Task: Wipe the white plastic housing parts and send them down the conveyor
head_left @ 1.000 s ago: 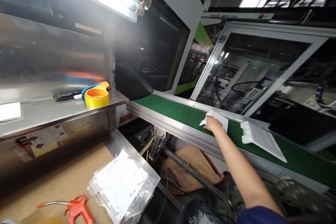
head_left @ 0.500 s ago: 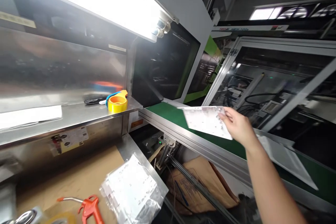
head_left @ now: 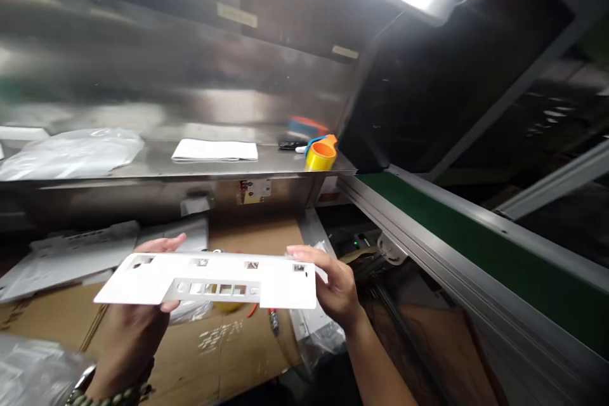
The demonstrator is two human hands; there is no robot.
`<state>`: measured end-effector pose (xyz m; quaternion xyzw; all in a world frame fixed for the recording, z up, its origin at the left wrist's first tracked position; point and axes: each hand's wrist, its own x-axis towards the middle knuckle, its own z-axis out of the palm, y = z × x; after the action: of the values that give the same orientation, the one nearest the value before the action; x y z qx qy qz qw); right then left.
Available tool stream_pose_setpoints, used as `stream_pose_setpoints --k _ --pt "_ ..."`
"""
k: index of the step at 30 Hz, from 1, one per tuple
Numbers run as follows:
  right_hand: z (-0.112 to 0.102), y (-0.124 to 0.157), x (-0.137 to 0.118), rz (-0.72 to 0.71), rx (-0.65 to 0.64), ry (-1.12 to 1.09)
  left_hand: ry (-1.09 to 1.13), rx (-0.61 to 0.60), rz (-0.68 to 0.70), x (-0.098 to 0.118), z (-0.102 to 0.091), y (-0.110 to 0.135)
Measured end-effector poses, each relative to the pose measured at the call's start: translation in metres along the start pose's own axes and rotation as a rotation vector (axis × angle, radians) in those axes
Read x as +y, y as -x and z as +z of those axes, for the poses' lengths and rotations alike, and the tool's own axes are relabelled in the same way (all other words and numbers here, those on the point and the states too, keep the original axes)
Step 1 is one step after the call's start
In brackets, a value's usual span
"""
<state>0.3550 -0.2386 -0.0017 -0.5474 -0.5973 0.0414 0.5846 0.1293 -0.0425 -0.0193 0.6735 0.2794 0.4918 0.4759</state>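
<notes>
Here, white panel [head_left: 278, 284] held, tape roll [head_left: 321, 156] behind

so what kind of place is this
Probably a factory workstation beside a production line: a green conveyor belt runs beside a steel shelf, and the left hand and right hand hold a white plastic panel.

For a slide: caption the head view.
Left hand and right hand hold a white slotted panel above cardboard, beside a green conveyor.

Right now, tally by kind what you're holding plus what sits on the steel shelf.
White plastic panel, in left hand and right hand: 1
Clear plastic bag: 1
Folded white sheet: 1
Yellow tape roll: 1
Small black item: 1
Total: 5
</notes>
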Motion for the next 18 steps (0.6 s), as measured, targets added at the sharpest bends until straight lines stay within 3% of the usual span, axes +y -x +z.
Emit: stream_pose_setpoints --k 5,12,18 --pt "0.035 -0.004 0.013 0.052 0.037 -0.053 -0.299 0.161 0.161 0.020 -0.029 0.008" --pt "0.058 -0.002 0.028 0.153 -0.051 -0.136 -0.325 0.217 0.073 0.020 -0.049 0.017" --pt "0.075 -0.003 0.039 0.078 -0.033 -0.144 -0.283 0.274 0.010 0.025 -0.050 0.022"
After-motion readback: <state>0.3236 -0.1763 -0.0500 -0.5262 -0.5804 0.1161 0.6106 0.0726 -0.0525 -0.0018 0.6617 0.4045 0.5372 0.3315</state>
